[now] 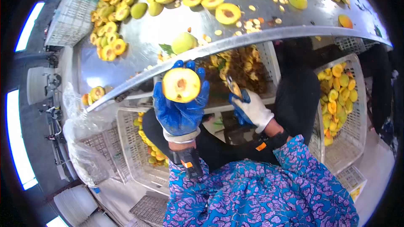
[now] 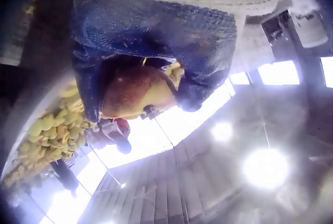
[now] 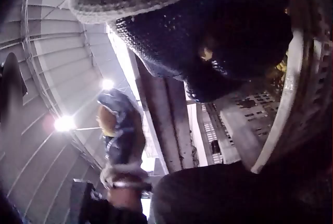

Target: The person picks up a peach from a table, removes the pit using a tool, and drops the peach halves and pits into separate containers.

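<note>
My left hand (image 1: 181,111), in a blue-coated glove, holds up a halved peach (image 1: 181,85). Its yellow cut face with a brownish hollow in the middle is turned toward my head. In the left wrist view, gloved fingers (image 2: 195,91) curl round the reddish skin side of the peach half (image 2: 138,91). Lower and to the right, my right hand (image 1: 250,110) grips a small hand tool (image 1: 234,87) with an orange-brown body and a metal end pointing up; its exact kind is unclear. Blue gloved fingers (image 3: 208,52) fill the top of the right wrist view, hiding the tool.
Peach halves (image 1: 113,33), whole peaches (image 1: 183,42) and loose pits (image 1: 251,26) lie on the metal table (image 1: 168,25), whose raised edge is just beyond my hands. Below it stands a crate of brown scraps (image 1: 248,69). Crates (image 1: 355,130) of yellow pieces flank my legs.
</note>
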Demonstrator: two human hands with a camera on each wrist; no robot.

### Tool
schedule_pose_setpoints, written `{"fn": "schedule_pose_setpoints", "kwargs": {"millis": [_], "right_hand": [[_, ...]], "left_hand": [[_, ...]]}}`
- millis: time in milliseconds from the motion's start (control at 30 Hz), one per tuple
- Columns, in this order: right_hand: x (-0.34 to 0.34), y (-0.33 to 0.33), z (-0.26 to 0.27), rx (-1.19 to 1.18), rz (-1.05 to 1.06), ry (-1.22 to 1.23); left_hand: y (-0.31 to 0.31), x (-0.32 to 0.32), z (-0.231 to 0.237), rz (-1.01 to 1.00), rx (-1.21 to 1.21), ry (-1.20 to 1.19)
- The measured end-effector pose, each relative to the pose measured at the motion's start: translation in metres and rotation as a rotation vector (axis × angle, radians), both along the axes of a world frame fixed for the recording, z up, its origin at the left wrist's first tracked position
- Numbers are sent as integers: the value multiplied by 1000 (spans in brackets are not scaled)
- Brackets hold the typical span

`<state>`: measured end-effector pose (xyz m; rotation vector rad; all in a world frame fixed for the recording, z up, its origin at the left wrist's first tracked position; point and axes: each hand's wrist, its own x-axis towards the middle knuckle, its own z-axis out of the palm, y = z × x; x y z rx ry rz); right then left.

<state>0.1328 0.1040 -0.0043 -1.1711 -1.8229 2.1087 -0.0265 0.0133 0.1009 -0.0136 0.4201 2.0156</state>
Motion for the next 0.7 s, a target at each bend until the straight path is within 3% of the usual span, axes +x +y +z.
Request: {"fn": "schedule_pose_setpoints", "kwargs": {"millis": [100,200,233,300,433,700], "right_hand": [[6,4,27,-132,-145,86],[7,1,38,262,-48,167],[7,-1,37,218,70,95],[4,-6,46,467,215,59],[-3,-18,34,506,365,-37],[-12,-27,31,490,390,-86]], "left_hand": [[-4,25,-30,51,-160,-108],[-8,31,-58,73,-263,-34],[-11,30,-66,77,-274,-4],[-15,26,-79,83,-294,61],[-13,30,-77,106,-273,68],[-13,31,-88,118,-331,247]]}}
